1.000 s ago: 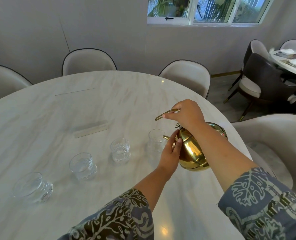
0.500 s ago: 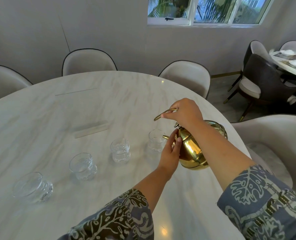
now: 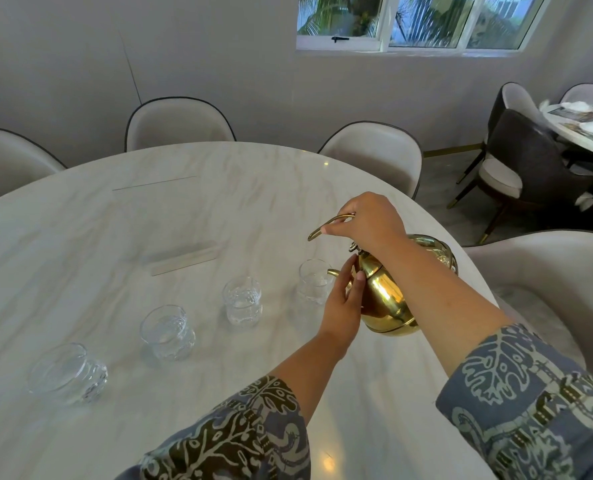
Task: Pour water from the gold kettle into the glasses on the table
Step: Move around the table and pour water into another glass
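A shiny gold kettle (image 3: 388,299) hangs just above the marble table (image 3: 149,220), tilted to the left with its spout over the rightmost glass (image 3: 314,282). My right hand (image 3: 368,220) grips the kettle's curved handle from above. My left hand (image 3: 343,299) rests flat against the kettle's left side, fingers straight, beside the spout. Several clear glasses stand in a row: a middle-right glass (image 3: 243,301), a middle-left glass (image 3: 167,332) and the leftmost glass (image 3: 68,372). I cannot make out a stream of water.
A flat clear strip (image 3: 184,259) lies on the table behind the glasses. Pale upholstered chairs (image 3: 177,123) ring the table's far edge, and one chair (image 3: 548,271) stands close at the right. A second table (image 3: 586,129) with dark chairs stands at the far right.
The kettle has tipped slightly further left, its spout nearer the rightmost glass. Both hands keep their hold and the glasses have not moved.
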`<state>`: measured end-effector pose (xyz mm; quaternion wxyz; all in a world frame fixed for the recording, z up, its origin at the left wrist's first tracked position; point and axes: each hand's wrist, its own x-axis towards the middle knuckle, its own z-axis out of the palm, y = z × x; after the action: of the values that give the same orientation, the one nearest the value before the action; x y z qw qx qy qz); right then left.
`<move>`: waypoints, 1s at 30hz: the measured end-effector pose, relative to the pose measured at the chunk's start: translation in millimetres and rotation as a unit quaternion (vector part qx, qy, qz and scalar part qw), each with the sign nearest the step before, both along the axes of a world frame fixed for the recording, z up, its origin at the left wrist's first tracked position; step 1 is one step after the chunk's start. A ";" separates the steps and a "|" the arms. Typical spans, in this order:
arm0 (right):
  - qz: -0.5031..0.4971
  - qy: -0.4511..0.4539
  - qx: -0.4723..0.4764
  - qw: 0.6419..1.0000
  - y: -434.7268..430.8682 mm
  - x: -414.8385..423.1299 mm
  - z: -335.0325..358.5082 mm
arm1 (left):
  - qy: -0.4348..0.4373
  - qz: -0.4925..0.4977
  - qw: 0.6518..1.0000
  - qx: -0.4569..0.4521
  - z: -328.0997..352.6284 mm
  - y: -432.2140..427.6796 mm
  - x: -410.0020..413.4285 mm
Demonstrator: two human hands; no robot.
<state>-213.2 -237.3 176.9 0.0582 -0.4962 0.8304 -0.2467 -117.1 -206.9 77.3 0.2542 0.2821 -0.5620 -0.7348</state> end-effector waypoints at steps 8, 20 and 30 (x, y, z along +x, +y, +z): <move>0.010 0.015 0.006 1.000 -4.4 1.3 1.1 | 0.013 0.006 1.000 0.015 4.1 0.5 0.8; 0.017 0.031 0.019 0.999 -6.1 6.2 3.5 | 0.017 0.010 1.000 0.018 3.7 1.2 1.8; 0.013 0.040 0.017 0.999 -5.4 8.0 4.4 | 0.026 0.005 1.000 0.017 2.5 -0.1 2.3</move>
<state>-205.3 -242.8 181.3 0.0366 -0.5151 0.8298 -0.2118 -114.8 -207.0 79.9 0.2678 0.2701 -0.5411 -0.7500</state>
